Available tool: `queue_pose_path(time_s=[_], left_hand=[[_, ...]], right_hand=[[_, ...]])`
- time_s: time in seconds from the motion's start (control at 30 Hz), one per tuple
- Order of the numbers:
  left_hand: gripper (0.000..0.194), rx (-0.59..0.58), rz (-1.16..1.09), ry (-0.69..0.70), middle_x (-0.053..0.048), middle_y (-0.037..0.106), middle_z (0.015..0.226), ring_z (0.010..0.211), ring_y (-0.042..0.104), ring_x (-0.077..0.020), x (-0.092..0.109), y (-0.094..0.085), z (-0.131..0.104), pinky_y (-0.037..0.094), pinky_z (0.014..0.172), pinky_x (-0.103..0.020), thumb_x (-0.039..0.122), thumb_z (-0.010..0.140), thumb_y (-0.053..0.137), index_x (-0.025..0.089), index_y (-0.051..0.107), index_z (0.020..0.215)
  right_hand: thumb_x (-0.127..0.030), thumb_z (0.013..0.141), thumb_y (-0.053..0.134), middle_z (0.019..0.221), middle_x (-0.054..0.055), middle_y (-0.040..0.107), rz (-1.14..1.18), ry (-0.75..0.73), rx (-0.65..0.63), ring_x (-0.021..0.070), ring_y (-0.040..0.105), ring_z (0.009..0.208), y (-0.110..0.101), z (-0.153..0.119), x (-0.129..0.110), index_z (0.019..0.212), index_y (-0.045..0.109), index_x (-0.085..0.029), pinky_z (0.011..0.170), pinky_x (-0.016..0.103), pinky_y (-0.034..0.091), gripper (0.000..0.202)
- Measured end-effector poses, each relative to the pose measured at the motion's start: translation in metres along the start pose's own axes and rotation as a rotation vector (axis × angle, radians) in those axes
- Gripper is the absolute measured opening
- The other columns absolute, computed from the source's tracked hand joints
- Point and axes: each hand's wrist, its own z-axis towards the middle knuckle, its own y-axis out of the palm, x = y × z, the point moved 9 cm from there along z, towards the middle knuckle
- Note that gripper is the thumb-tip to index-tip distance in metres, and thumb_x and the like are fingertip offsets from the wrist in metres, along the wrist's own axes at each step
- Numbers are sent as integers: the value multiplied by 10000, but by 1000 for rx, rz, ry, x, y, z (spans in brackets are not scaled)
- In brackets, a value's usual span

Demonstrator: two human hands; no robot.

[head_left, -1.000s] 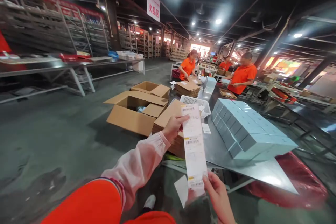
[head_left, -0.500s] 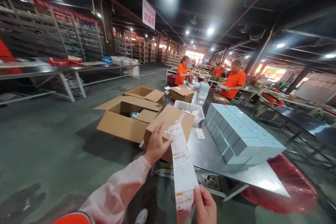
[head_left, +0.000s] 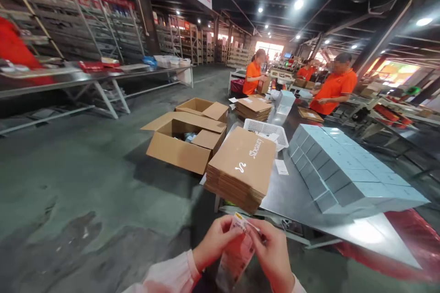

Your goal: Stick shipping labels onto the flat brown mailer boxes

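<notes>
Both hands meet low in the view, in front of the near edge of the metal bench (head_left: 357, 233). The left hand (head_left: 215, 240) and the right hand (head_left: 273, 256) each pinch the paper label strip (head_left: 237, 252) between thumb and fingertips, the fingers curled close together; the strip hangs down between the 2 hands, reddish in the light, its print too blurred to read. Just beyond the hands, at the bench's near left corner, lies a stack of flat brown cartons (head_left: 242, 169). A white basket (head_left: 266, 130) sits behind the stack. To the right, rows of pale blue boxes (head_left: 343, 167) fill the bench. On the floor to the left stands an open cardboard box (head_left: 185, 139).
</notes>
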Motion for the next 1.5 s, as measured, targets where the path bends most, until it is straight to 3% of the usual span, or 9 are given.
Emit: queue_pose_path(time_s=[0.17, 0.27, 0.5, 0.73, 0.9, 1.1, 1.3, 1.37, 1.5], left_hand=[[555, 302, 58, -22, -4, 560, 576, 563, 466, -117, -3, -48, 48, 367, 544, -231, 659, 584, 728, 121, 596, 616], [535, 300, 55, -25, -19, 607, 639, 611, 513, -133, 7, -69, 77, 396, 576, -230, 587, 513, 810, 117, 624, 686], [544, -243, -188, -327, -117, 715, 833, 708, 609, -174, -2, -71, 95, 437, 688, -267, 432, 500, 875, 70, 739, 882], [560, -98, -280, -417, -99, 715, 762, 678, 618, -182, 19, -70, 189, 466, 657, -285, 367, 400, 904, 90, 735, 857], [457, 56, -222, -495, -40, 693, 638, 582, 590, -158, 17, -70, 228, 476, 601, -274, 398, 356, 898, 154, 733, 704], [363, -171, -126, -301, -3, 744, 865, 840, 668, -260, 27, -66, 188, 482, 848, -400, 590, 590, 767, 331, 770, 844], [591, 219, -79, -306, -125, 724, 789, 716, 669, -241, 30, -100, 229, 513, 689, -331, 587, 539, 809, 106, 723, 871], [630, 241, -67, -317, -133, 719, 778, 691, 670, -245, 32, -109, 243, 518, 665, -335, 605, 546, 793, 86, 701, 892], [568, 485, 359, -232, -127, 728, 823, 748, 672, -270, 57, -170, 262, 514, 641, -322, 599, 582, 739, 104, 689, 857]], right_hand=[[-495, 764, 635, 719, 52, 732, -12, 158, 18, 202, 642, 621, 16, 71, 21, 779, 756, -216, 571, 272, 480, 305], [-499, 717, 674, 741, 74, 722, 70, 139, 66, 208, 642, 667, 21, 113, 29, 699, 733, -189, 594, 283, 498, 316], [-499, 630, 738, 846, 107, 695, 85, 46, 199, 218, 634, 772, -7, 212, 45, 644, 710, -170, 692, 330, 503, 331], [-442, 650, 731, 715, 87, 678, -246, 141, 269, 196, 603, 673, -49, 373, 101, 690, 713, -121, 637, 311, 460, 323], [-491, 767, 626, 1013, 226, 653, -470, 145, 272, 306, 598, 977, -52, 429, 131, 989, 672, 0, 824, 384, 424, 541], [-523, 834, 579, 1480, 132, 385, -644, -112, -61, 344, 247, 1388, 11, 440, 139, 1352, 486, -223, 1114, 530, 129, 605], [-606, 881, 399, 1548, 94, 247, -746, -310, -313, 391, 106, 1425, 44, 372, 116, 1438, 368, -237, 1096, 658, 11, 670], [-527, 914, 368, 1526, 98, 306, -712, -292, -253, 353, 184, 1415, 29, 323, 122, 1429, 389, -201, 1134, 586, 80, 610], [-523, 905, 342, 1429, 262, 396, -665, 240, 216, 404, 369, 1304, -21, 226, 183, 1405, 368, 6, 1032, 542, 338, 728]])
